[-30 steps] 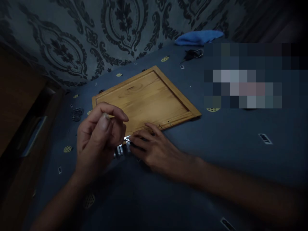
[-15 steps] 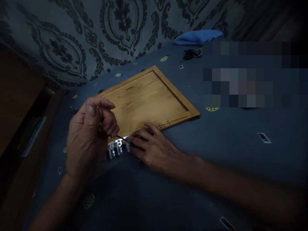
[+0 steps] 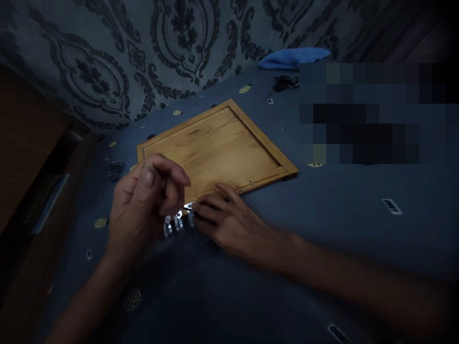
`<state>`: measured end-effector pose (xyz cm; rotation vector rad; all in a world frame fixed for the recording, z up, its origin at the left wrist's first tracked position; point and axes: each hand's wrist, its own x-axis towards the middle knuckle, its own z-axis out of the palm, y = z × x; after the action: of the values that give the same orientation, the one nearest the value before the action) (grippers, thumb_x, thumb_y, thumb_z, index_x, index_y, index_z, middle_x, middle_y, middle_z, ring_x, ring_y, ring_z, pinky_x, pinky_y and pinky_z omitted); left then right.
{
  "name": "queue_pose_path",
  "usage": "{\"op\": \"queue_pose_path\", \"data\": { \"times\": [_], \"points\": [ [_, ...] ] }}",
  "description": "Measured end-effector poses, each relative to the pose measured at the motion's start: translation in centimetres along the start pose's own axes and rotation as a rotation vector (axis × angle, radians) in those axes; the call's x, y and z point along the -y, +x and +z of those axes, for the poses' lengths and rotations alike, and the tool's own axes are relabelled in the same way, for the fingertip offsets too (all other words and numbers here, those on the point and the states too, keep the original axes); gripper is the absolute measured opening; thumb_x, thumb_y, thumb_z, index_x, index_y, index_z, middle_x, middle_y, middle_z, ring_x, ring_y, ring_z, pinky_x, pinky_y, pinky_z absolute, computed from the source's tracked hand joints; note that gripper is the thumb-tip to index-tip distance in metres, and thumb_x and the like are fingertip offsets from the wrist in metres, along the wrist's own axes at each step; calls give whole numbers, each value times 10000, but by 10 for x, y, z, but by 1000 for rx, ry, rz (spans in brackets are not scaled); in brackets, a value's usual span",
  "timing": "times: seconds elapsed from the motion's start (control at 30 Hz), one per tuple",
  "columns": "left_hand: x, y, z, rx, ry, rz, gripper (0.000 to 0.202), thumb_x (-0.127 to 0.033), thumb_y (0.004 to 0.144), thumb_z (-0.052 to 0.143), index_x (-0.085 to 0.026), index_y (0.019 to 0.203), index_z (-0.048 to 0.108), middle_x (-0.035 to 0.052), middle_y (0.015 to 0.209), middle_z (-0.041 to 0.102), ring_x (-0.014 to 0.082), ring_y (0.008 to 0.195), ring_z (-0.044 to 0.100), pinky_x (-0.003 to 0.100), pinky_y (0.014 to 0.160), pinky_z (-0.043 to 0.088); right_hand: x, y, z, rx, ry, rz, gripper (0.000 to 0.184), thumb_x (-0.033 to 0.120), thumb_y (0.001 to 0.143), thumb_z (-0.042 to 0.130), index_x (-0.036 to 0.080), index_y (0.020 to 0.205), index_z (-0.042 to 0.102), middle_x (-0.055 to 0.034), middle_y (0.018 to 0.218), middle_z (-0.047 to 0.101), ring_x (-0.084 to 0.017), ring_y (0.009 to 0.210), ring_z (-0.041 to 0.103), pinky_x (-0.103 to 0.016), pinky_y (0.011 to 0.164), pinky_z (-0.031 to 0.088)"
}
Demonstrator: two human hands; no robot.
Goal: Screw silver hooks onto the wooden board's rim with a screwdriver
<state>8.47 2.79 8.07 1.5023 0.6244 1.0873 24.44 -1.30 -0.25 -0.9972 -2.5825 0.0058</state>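
My left hand [image 3: 148, 200] is closed, thumb uppermost, around a screwdriver. Its handle is hidden in my fist, and only a bit of the dark shaft [image 3: 187, 208] shows near the hooks. Shiny metal hooks [image 3: 178, 221] sit in a row along the near edge of a framed wooden board [image 3: 215, 148], curving down over that edge. My right hand [image 3: 233, 220] lies palm down at the same edge, its fingers bent over the right end of the hook row. The thumb is hidden beneath it.
A dark blue patterned cloth [image 3: 344, 239] covers the surface. Left of the board lies a small dark tangled thing [image 3: 115, 170]. Black keys or a similar item [image 3: 286, 83] and a blue cloth [image 3: 294, 57] lie at the back. A patterned wall [image 3: 107, 62] rises behind; the right is pixelated.
My left hand has shifted slightly right, nearer my right hand, so less of the screwdriver shaft shows. The right hand and the board have stayed in place.
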Motion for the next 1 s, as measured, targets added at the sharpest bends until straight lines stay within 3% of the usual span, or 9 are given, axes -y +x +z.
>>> {"op": "queue_pose_path", "data": {
  "times": [0.07, 0.17, 0.4, 0.47, 0.63, 0.7, 0.77, 0.93, 1.0],
  "points": [
    [1, -1, 5, -173, 26, -8, 378, -560, 867, 725, -187, 808, 701, -49, 513, 411, 102, 470, 361, 255, 453, 312, 0, 1, 0, -7, -7, 7, 180, 170, 1014, 548, 173, 1077, 717, -82, 1165, 716, -264, 1154, 573, -566, 1140, 355],
    [3, -3, 10, -213, -22, 7, 334, -515, 869, 744, -191, 800, 703, -63, 501, 377, 89, 450, 312, 239, 440, 278, 1, 1, 0, -4, -8, 8, 191, 170, 1018, 540, 165, 1087, 718, -76, 1164, 715, -263, 1141, 581, -571, 1140, 362],
    [1, 1, -5, 195, -129, -12, 316, -417, 990, 608, -155, 865, 731, -103, 447, 249, 37, 339, 159, 192, 372, 204, 0, 0, 1, -17, -3, -3, 163, 170, 1009, 557, 176, 1026, 719, -74, 1148, 713, -265, 1158, 574, -574, 1142, 336],
    [0, 2, -7, 218, -120, -25, 304, -388, 989, 610, -149, 846, 731, -98, 448, 252, 40, 344, 181, 195, 380, 228, -1, 0, 3, -26, -5, -5, 156, 171, 1004, 568, 179, 1023, 722, -74, 1141, 717, -267, 1158, 574, -566, 1134, 338],
    [0, -1, 7, -203, -29, -7, 328, -491, 875, 748, -185, 766, 704, -59, 481, 382, 86, 437, 338, 234, 439, 302, -1, -1, 7, -66, -2, -9, 168, 169, 1003, 569, 174, 1069, 724, -85, 1146, 723, -270, 1142, 571, -566, 1103, 356],
    [1, -3, 11, -265, -28, 3, 322, -494, 851, 771, -191, 767, 704, -58, 493, 390, 87, 446, 339, 238, 439, 292, -1, -1, 8, -71, 2, -7, 172, 163, 1003, 565, 170, 1072, 723, -82, 1137, 724, -266, 1127, 570, -567, 1107, 345],
    [1, -3, 11, -212, -54, 2, 325, -492, 869, 753, -187, 765, 712, -70, 472, 344, 74, 417, 280, 233, 421, 252, -1, -1, 7, -74, 10, -8, 157, 163, 994, 580, 158, 1059, 722, -83, 1119, 720, -267, 1124, 565, -565, 1113, 333],
    [-1, 0, -4, 149, -132, -43, 323, -439, 953, 658, -168, 795, 740, -97, 415, 232, 45, 325, 172, 209, 360, 198, -1, -1, 7, -77, 16, -19, 132, 179, 985, 597, 160, 1025, 722, -93, 1121, 706, -272, 1145, 552, -564, 1118, 322],
    [-2, 2, -7, 199, -138, -56, 329, -415, 956, 656, -161, 764, 736, -99, 406, 216, 41, 315, 172, 204, 354, 202, -1, -1, 8, -85, 8, -20, 143, 165, 988, 587, 159, 1033, 722, -91, 1118, 708, -272, 1155, 554, -565, 1118, 320]
  ]
}}
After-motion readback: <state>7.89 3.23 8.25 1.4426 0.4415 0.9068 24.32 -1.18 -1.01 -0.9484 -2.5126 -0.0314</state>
